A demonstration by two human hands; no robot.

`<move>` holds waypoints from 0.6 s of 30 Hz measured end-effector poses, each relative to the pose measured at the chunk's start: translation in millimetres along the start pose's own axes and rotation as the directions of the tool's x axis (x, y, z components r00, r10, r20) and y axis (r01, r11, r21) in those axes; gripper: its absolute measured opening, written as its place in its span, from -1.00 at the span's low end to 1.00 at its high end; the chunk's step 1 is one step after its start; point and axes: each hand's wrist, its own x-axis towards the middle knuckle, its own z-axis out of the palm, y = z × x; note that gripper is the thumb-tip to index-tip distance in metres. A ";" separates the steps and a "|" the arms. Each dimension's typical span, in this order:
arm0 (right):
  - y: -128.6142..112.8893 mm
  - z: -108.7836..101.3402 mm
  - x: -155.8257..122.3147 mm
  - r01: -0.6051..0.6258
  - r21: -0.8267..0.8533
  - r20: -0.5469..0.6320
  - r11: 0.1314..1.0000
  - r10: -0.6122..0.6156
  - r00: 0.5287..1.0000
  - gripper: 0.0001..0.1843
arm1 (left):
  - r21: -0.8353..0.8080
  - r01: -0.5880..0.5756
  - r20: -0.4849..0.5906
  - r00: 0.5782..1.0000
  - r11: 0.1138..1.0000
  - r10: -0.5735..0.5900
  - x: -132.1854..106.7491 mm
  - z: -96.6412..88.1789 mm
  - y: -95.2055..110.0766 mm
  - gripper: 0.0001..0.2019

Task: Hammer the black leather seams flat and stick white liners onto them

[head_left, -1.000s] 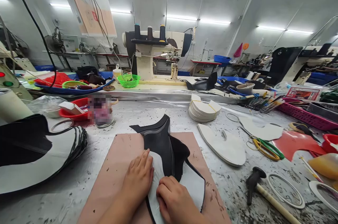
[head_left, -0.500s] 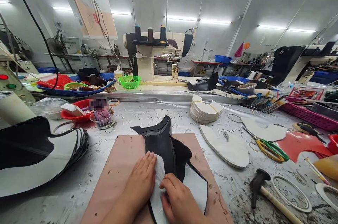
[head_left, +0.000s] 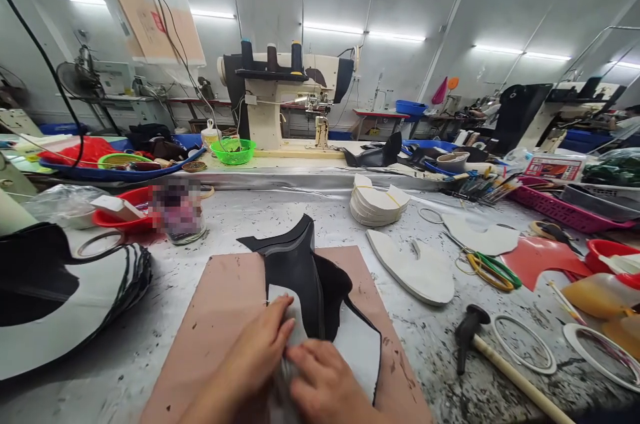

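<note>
A black boot-upper piece [head_left: 293, 264] with white lining [head_left: 357, 351] on its lower parts lies on a pinkish board [head_left: 200, 317]. My left hand [head_left: 255, 344] rests on the lining's left part, its fingers stretched out together and the thumb apart. Close beside it, my right hand [head_left: 325, 377] has curled fingers, thumb and forefinger pinched at the lining between the two hands. A pale, blurred strip of lining runs down between my hands; its lower end is hidden.
Stacked black-and-white pieces [head_left: 75, 291] lie left. White cut shapes [head_left: 413, 267], scissors [head_left: 487, 271], a hammer [head_left: 470, 334] and tape rolls [head_left: 525, 344] lie right. A sewing machine [head_left: 265, 111] stands behind, with a green basket [head_left: 233, 151] and a red bowl [head_left: 125, 214] nearer.
The view has shifted slightly to the right. My left hand has slid down the lining and turned, its thumb now showing near my right hand. My right hand stays curled at the lining.
</note>
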 end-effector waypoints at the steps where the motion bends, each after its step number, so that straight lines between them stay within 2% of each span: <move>1: 0.2 1.9 -10.7 0.089 0.032 -0.007 0.996 -0.089 0.996 -0.86 | 0.022 -0.008 0.034 0.999 1.000 0.007 -0.1 5.5 1.4 -0.53; 3: 5.5 -2.6 -32.8 0.155 0.094 0.032 0.983 -0.159 0.987 -0.79 | 0.138 -0.056 0.127 0.991 0.989 0.039 -4.7 15.7 6.4 -0.33; 5: 18.9 -18.3 -49.1 0.082 0.096 0.084 0.992 -0.090 0.992 -0.71 | 0.318 -0.138 0.234 0.970 0.938 0.063 -11.1 21.8 12.6 -0.04; 7: 40.4 -41.8 -53.1 0.001 0.032 0.105 0.999 -0.004 0.994 -0.53 | 0.463 -0.203 0.308 0.949 0.863 0.058 -15.0 22.8 17.8 0.12; 9: 69.0 -67.9 -45.7 -0.062 -0.123 0.142 0.990 0.079 0.987 -0.39 | 0.504 -0.222 0.338 0.940 0.834 0.047 -15.7 20.8 20.5 0.14; 10: 84.8 -80.8 -40.5 -0.103 -0.238 0.156 0.966 0.142 0.977 -0.43 | 0.506 -0.229 0.353 0.935 0.832 0.043 -15.4 19.4 20.7 0.13; 13: 125.1 -115.6 -38.0 -0.304 -0.505 0.072 0.808 0.390 0.918 -0.81 | 0.505 -0.245 0.387 0.921 0.828 0.036 -14.1 14.2 17.9 0.13; 14: 132.1 -125.0 -45.4 -0.359 -0.532 0.030 0.767 0.441 0.897 -0.82 | 0.508 -0.249 0.395 0.918 0.825 0.035 -13.4 11.9 16.8 0.14; 16: 131.5 -138.4 -72.7 -0.445 -0.502 -0.004 0.741 0.513 0.858 -0.80 | 0.497 -0.252 0.398 0.917 0.830 0.040 -10.1 5.8 16.6 0.10; 18: 113.4 -145.1 -107.5 -0.558 -0.318 0.078 0.767 0.608 0.790 -0.79 | 0.466 -0.214 0.340 0.939 0.859 0.049 -2.4 -1.2 22.1 -0.12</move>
